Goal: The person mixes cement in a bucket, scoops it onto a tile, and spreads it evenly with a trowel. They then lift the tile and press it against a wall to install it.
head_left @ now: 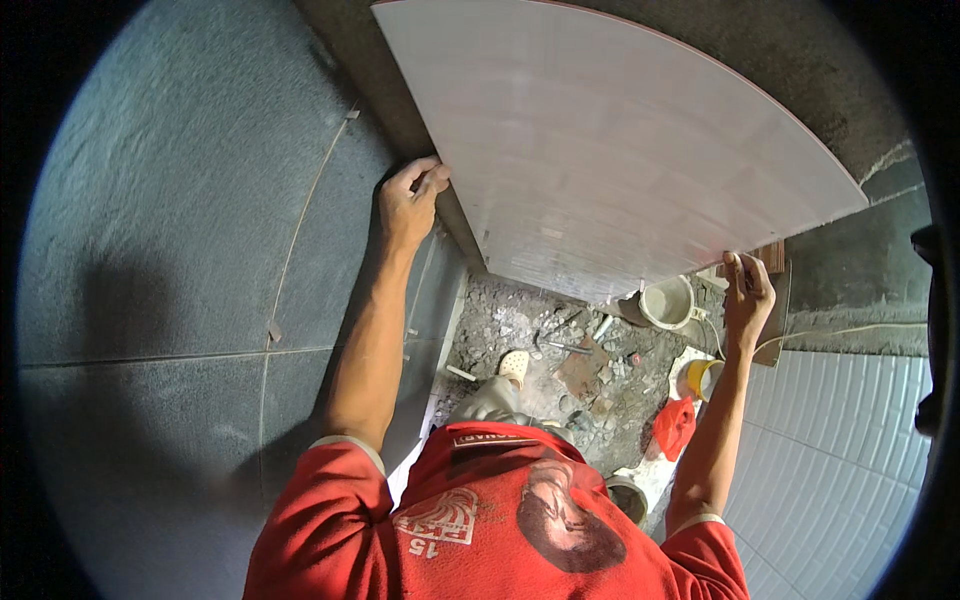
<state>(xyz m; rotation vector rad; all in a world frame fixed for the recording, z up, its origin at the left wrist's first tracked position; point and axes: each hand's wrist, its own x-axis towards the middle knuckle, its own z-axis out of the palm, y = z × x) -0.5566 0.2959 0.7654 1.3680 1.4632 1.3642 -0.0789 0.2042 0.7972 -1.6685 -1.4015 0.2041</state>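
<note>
A large glossy white tile [620, 150] stands upright before me, against bare grey cement wall [800, 55]. My left hand [412, 200] is at its left edge, fingers curled and fingertips touching that edge, close to the dark wall. Down at the lower right part of the tile, my right hand [748, 292] pinches the bottom edge between thumb and fingers. The tile hides most of the wall behind it.
Dark grey tiles [190, 220] with small spacers cover the left wall; white ribbed tiles [830, 440] are on the right. Rubble [600, 410] litters the floor, with a pale bucket [667, 302], yellow container [703, 378], red bag [673, 428] and cable [850, 330].
</note>
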